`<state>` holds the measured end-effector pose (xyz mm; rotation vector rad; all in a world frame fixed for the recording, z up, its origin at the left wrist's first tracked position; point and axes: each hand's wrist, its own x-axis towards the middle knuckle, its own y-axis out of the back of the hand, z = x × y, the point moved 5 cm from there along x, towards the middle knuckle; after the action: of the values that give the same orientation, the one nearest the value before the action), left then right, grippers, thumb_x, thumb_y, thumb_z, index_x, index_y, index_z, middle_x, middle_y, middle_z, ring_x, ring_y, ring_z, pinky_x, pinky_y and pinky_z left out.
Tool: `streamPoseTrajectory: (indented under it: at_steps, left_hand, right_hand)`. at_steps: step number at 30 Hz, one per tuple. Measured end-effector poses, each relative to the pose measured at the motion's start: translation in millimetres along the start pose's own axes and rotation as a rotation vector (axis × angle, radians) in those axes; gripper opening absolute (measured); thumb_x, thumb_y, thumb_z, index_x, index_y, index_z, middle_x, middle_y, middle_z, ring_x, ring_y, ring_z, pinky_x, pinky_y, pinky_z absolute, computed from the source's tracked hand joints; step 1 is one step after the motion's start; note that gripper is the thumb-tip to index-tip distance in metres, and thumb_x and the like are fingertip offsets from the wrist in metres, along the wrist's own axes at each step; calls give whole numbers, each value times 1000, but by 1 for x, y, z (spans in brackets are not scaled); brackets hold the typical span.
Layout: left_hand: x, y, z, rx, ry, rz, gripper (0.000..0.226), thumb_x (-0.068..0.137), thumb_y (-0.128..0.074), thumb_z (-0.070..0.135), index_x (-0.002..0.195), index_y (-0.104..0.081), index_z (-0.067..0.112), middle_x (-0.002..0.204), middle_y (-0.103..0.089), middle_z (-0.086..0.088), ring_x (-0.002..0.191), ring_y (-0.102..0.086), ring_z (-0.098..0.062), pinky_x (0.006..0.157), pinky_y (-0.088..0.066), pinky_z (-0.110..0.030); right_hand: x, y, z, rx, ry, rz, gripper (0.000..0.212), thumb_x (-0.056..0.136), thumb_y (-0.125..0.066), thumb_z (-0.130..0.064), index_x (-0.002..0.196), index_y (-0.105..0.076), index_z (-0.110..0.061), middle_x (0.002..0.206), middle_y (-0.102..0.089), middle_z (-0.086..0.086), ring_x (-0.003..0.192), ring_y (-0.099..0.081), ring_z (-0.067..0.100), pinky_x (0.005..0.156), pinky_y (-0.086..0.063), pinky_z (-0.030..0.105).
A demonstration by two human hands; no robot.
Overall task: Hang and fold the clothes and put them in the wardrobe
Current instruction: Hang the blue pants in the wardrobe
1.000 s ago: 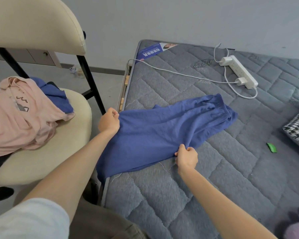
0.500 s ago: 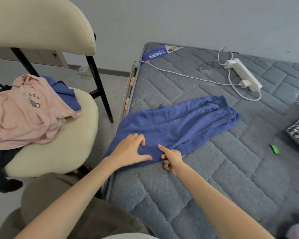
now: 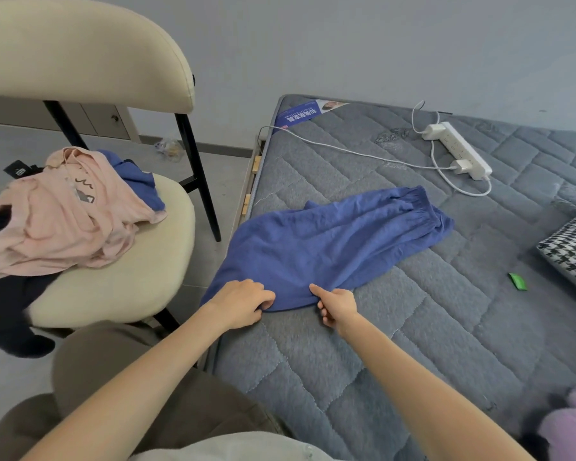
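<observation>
Looking down through the head camera, I see both hands at the near hem of the blue trousers point(image 3: 330, 247). They lie spread flat across the grey mattress point(image 3: 413, 344), the gathered waistband toward the far right and the near-left corner reaching the mattress edge. My view of the left hand point(image 3: 243, 302) shows its fingers curled into the cloth, bunching the hem. The right hand point(image 3: 336, 306) sits just beside it, one digit stretched on top of the fabric and the rest curled under the edge, pinching it.

To the left stands a cream chair point(image 3: 120, 284). A pink top point(image 3: 57, 224) is heaped on the seat, another blue garment point(image 3: 137, 181) lies behind it and something dark point(image 3: 0, 314) hangs off the front. Farther up the mattress lies a white power strip point(image 3: 463, 154) with its cable looped around. A small green thing point(image 3: 517, 281) lies near a checked pillow point(image 3: 572, 254) at the right edge, and a purple soft toy point(image 3: 572, 424) shows in the bottom corner.
</observation>
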<state>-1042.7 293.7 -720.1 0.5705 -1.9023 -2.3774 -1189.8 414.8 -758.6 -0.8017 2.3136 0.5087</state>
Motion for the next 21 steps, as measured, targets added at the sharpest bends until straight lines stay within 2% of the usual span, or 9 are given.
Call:
streamPoseTrajectory:
  at_steps: [5, 7, 9, 12, 14, 17, 21]
  left_hand:
    - [12, 20, 0, -186, 101, 26, 17, 86, -55, 39, 78, -51, 25, 77, -50, 12, 79, -52, -11, 64, -42, -28]
    - [22, 30, 3, -173, 105, 86, 14, 91, -50, 34, 86, -56, 22, 89, -53, 7, 89, -52, -15, 71, -46, -33]
    - [35, 37, 8, -153, 95, 125, 16, 94, -47, 29, 104, -57, 21, 108, -51, 4, 103, -48, -17, 80, -45, -34]
    - [57, 38, 13, -177, 118, 107, 37, 97, -46, 30, 133, -45, 23, 140, -36, 3, 126, -36, -20, 94, -41, -37]
    - [70, 33, 17, -189, 150, 65, 49, 98, -44, 33, 144, -31, 26, 153, -19, 2, 140, -18, -22, 106, -34, -42]
    - [87, 23, 21, -235, 198, -7, 55, 99, -40, 37, 149, -18, 32, 158, -1, 6, 145, 3, -26, 114, -17, -55]
    - [103, 13, 25, -186, 208, -34, 58, 99, -34, 43, 149, -5, 39, 158, 12, 9, 144, 13, -31, 111, -3, -63]
  right_hand:
    - [8, 28, -14, 172, 36, 109, 38, 84, -71, -26, 59, -46, -14, 48, -43, 0, 40, -36, 10, 34, -31, 17]
    - [16, 43, -23, 270, 36, 158, 39, 86, -69, -26, 59, -44, -14, 51, -40, 1, 42, -33, 11, 34, -29, 18]
    - [25, 57, -32, 343, 26, 192, 37, 89, -66, -24, 60, -45, -14, 52, -40, 1, 41, -32, 10, 34, -29, 17]
    - [38, 70, -46, 460, -36, 179, 27, 93, -59, -22, 69, -49, -14, 43, -46, -2, 29, -32, 5, 32, -26, 12]
    - [49, 76, -54, 549, -66, 152, 24, 96, -53, -20, 73, -49, -14, 38, -51, -5, 24, -29, 3, 30, -23, 11]
    - [65, 89, -63, 596, -46, 209, 23, 95, -48, -12, 72, -47, -13, 40, -57, -4, 24, -26, 4, 30, -24, 10]
    - [84, 108, -72, 590, -10, 298, 25, 95, -50, -12, 71, -45, -13, 43, -60, -1, 24, -26, 4, 31, -25, 10]
